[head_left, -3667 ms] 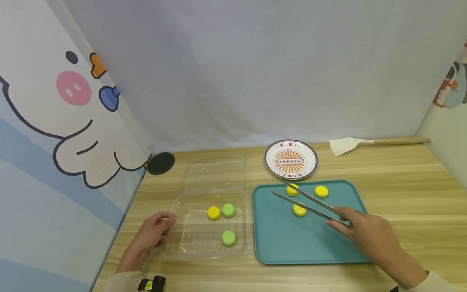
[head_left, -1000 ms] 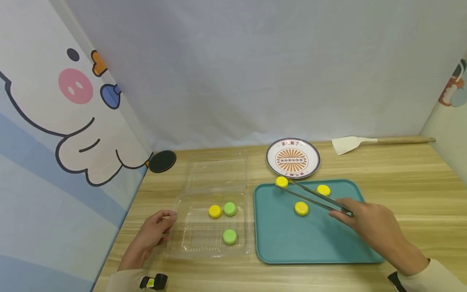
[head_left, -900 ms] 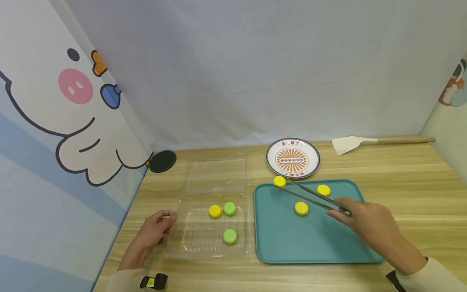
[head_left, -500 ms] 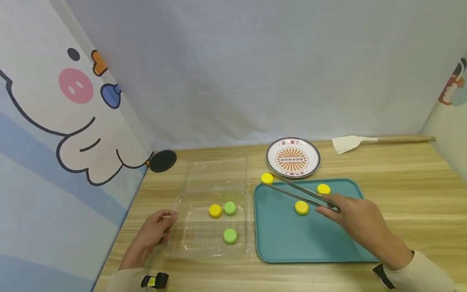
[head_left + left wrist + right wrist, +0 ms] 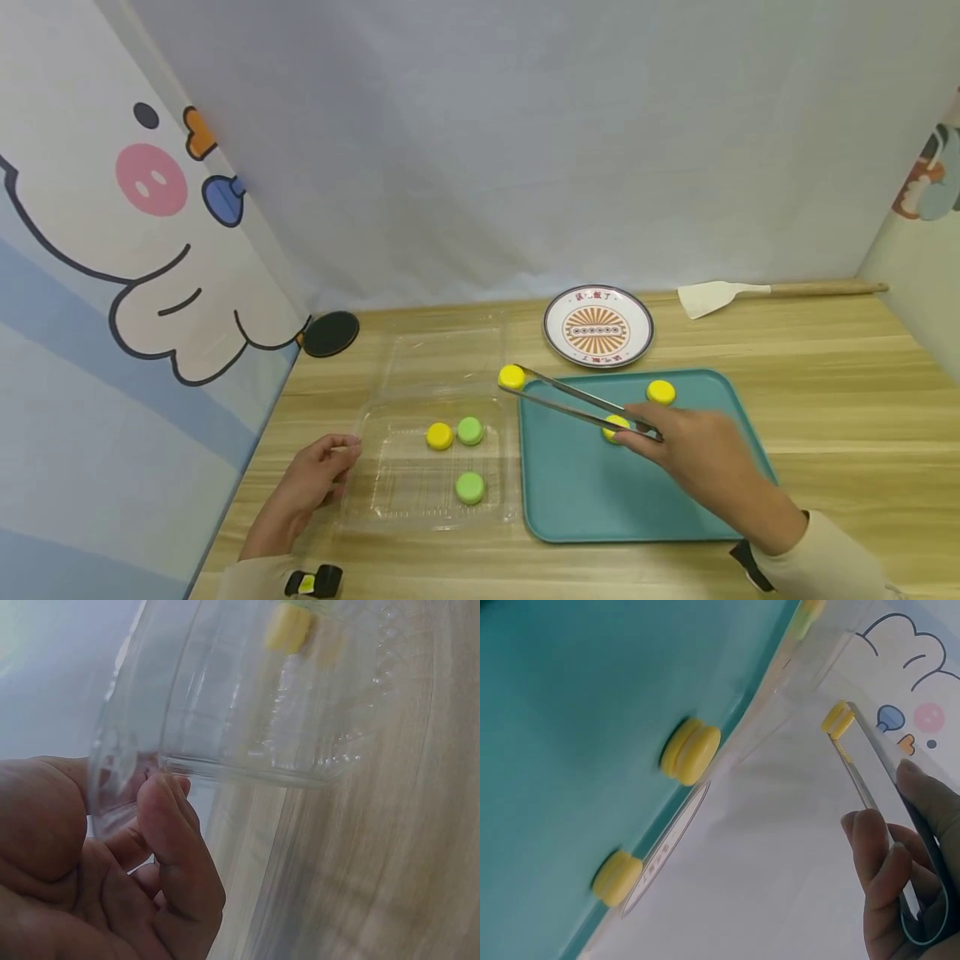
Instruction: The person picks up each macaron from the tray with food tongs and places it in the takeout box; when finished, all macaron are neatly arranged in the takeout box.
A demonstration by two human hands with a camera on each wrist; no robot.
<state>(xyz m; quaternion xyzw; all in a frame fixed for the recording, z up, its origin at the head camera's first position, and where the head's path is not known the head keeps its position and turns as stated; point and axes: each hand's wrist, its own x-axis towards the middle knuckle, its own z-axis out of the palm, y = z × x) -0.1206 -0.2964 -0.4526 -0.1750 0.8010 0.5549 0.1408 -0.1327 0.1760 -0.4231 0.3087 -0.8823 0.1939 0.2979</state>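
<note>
My right hand (image 5: 701,454) grips metal tongs (image 5: 570,408), whose tips pinch a yellow macaron (image 5: 512,377). That macaron hangs between the teal tray (image 5: 637,500) and the clear plastic box (image 5: 412,525); the right wrist view shows it raised off the tray. My left hand (image 5: 315,475) pinches the box's left rim between thumb and fingers, as the left wrist view shows. Inside the box lie one yellow macaron (image 5: 439,436) and two green ones, one green macaron (image 5: 470,431) beside it and another nearer the front. On the tray are two more yellow macarons, one (image 5: 661,392) at the back, one partly behind the tongs.
The box's clear lid (image 5: 442,358) lies folded open behind it. A patterned plate (image 5: 598,326) stands behind the tray. A white spatula (image 5: 712,297) with a wooden handle lies at the back right, and a black disc (image 5: 331,334) at the back left.
The tongs took hold of a yellow macaron at the tray's back left and lifted it. My right hand has carried it left toward the box. The left hand stays at the box rim.
</note>
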